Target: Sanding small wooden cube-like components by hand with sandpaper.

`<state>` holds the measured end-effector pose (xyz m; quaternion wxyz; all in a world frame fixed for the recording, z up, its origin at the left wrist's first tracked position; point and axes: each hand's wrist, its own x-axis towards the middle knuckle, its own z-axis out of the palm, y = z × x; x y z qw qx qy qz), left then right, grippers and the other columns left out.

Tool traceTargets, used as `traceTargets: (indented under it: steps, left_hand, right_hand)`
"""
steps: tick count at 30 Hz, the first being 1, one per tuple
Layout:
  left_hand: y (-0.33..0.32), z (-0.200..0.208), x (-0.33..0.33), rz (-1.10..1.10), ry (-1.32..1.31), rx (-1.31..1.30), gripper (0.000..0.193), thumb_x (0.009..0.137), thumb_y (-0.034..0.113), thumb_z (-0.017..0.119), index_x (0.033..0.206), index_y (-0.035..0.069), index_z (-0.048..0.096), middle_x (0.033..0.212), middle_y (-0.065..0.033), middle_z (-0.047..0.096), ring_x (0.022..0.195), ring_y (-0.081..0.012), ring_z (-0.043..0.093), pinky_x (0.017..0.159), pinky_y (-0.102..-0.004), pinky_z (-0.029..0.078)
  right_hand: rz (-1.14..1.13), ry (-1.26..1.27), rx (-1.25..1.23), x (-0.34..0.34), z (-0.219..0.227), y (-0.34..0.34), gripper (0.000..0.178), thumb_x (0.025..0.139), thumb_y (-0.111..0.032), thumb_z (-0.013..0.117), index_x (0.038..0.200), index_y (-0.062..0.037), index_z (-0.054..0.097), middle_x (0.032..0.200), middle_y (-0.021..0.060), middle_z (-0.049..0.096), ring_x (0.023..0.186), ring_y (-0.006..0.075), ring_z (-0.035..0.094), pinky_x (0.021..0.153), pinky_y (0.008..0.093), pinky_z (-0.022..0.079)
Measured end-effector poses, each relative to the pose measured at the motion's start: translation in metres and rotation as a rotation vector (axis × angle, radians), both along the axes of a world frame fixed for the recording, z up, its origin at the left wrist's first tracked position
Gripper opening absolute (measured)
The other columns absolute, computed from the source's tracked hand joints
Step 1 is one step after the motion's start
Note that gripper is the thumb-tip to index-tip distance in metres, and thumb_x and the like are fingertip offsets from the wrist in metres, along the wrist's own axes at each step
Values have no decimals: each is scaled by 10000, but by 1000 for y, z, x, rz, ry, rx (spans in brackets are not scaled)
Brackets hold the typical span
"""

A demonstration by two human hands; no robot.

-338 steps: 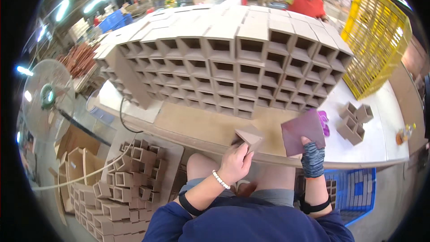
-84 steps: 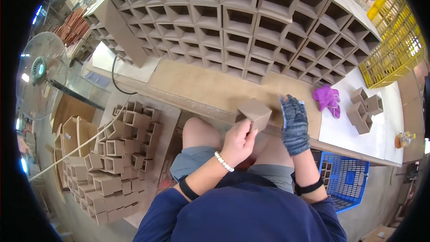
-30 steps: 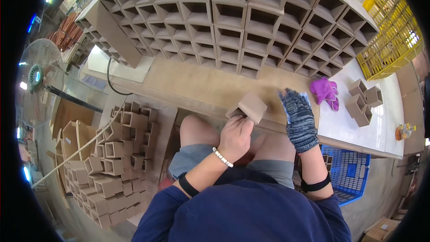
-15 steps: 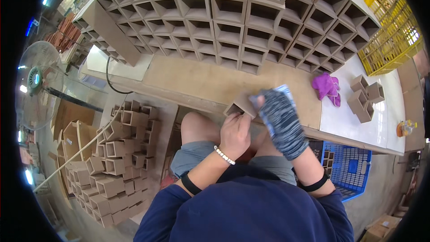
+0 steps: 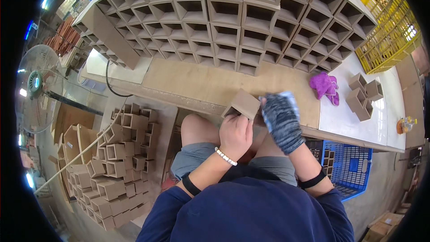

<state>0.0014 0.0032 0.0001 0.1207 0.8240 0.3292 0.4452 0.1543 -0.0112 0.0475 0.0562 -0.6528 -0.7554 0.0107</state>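
In my bare left hand is a small brown square box, its open end tilted toward me at the bench's front edge. The fingers grip its near rim, some of them hidden inside or beneath it. Just right of the box is my right hand, in a grey-black knitted glove, curled around a pale blue-and-white sheet whose edge shows past the glove. A narrow gap separates the right fingertips from the box.
Stacked brown boxes line the bench's back. A purple cloth and several loose boxes lie right, near a yellow crate. Below are a blue crate and a box pile; a fan stands left.
My right hand has moved off the box's top face to its right side and slightly down. The box remains in my left hand, its top face now uncovered.
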Motion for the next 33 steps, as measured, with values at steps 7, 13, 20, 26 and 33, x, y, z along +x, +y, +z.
traceTargets:
  steps: [7,13,20,26,33]
  left_hand:
    - [8,10,0,43,12,-181,104,749,70,584,678,37,515,563,-117,519,573,-312,521,585,-400,404]
    - [-4,30,-13,-1,-168,-104,158,627,-28,561,777,21,575,611,-119,535,580,-297,532,627,-380,428]
    - [-1,48,-21,-34,-49,133,218,693,5,609,910,-15,593,745,-117,617,692,-288,598,711,-368,438]
    - [1,44,-13,-14,-144,207,242,566,-36,542,804,-13,580,623,-99,549,560,-264,540,657,-361,434]
    - [-7,41,-17,-41,-160,-4,123,711,-14,590,833,-10,597,601,-78,540,573,-264,548,666,-344,435]
  right_hand:
    - [6,279,495,-1,2,-15,510,765,22,486,1266,-55,433,1218,175,484,1122,324,469,996,415,320]
    - [125,196,374,-14,-8,-12,420,793,-40,486,1213,-37,468,1195,183,496,1124,328,466,979,420,337]
    - [133,422,525,-33,47,-26,370,790,-68,534,1160,-63,506,1133,162,528,1056,324,505,942,431,368]
    - [23,374,572,-24,12,-5,463,771,-133,514,1228,-88,456,1212,137,493,1127,308,459,972,503,304]
    - [149,230,493,-25,19,-12,482,778,-85,508,1248,-20,421,1193,166,498,1103,329,470,974,447,327]
